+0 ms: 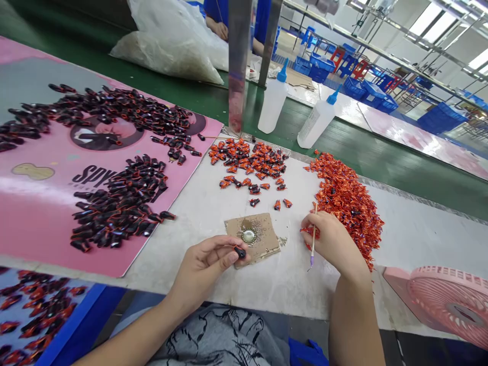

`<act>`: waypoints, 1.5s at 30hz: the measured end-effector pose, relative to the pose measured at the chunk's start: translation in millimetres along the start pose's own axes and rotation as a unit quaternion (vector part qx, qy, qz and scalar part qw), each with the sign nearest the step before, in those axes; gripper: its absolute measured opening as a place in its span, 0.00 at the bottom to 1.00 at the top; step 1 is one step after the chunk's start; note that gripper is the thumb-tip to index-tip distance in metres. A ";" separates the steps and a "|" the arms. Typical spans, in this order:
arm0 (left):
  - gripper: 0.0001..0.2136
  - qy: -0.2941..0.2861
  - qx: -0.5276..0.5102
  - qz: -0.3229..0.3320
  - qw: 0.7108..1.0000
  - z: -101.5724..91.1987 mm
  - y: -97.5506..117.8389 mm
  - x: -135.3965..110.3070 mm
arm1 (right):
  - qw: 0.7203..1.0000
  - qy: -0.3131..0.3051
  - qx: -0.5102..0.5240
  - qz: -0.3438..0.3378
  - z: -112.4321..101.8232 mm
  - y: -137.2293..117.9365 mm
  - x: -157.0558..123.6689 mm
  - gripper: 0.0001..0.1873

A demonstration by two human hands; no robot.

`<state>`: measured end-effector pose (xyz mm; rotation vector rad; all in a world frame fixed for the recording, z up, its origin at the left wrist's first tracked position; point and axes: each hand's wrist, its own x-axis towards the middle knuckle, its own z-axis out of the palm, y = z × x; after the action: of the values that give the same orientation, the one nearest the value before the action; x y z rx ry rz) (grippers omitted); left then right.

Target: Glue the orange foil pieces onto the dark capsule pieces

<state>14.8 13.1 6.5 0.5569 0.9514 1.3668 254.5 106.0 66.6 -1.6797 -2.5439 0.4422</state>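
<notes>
My left hand [208, 262] pinches a small black plastic part [240, 251] between thumb and fingertips, over the near edge of a cardboard square [267, 246]. On that cardboard sits a bottle cap [249, 235] with pale liquid in it and glittery spots around it. My right hand [331, 239] grips a thin wooden stick [314, 239] whose purple end and fine tip point down toward me. Its fingertips are at the left edge of a heap of shiny orange pieces [343, 193], touching some orange pieces [306, 231]; whether they grip one is unclear.
Black parts [125, 203] lie piled on a pink mat [49, 218] at left. Orange-and-black pieces [251, 157] are spread beyond the cardboard. Two white squeeze bottles [273, 104] stand behind, beside a metal post [237, 66]. A pink fan [450, 300] is at right. Another person's hand [220, 30] shows beyond.
</notes>
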 end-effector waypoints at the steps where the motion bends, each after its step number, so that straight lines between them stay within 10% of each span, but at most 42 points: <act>1: 0.12 -0.001 -0.005 0.001 1.000 0.1 -0.2 0.1 | 0.999 0.014 0.044 -0.017 -1.3 -1.9 -0.5 0.07; 10: 0.08 -0.018 0.008 0.027 0.999 -1.0 -2.2 2.9 | 0.894 0.084 0.406 -0.167 27.6 -75.5 -6.2 0.03; 45: 0.08 0.043 0.019 0.087 0.995 0.5 -6.7 0.7 | 0.902 0.215 0.220 -0.303 58.9 -89.4 -7.4 0.05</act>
<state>18.9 12.8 1.2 0.6247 1.0187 1.5411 165.7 54.8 35.2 -0.6807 -2.2375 0.4746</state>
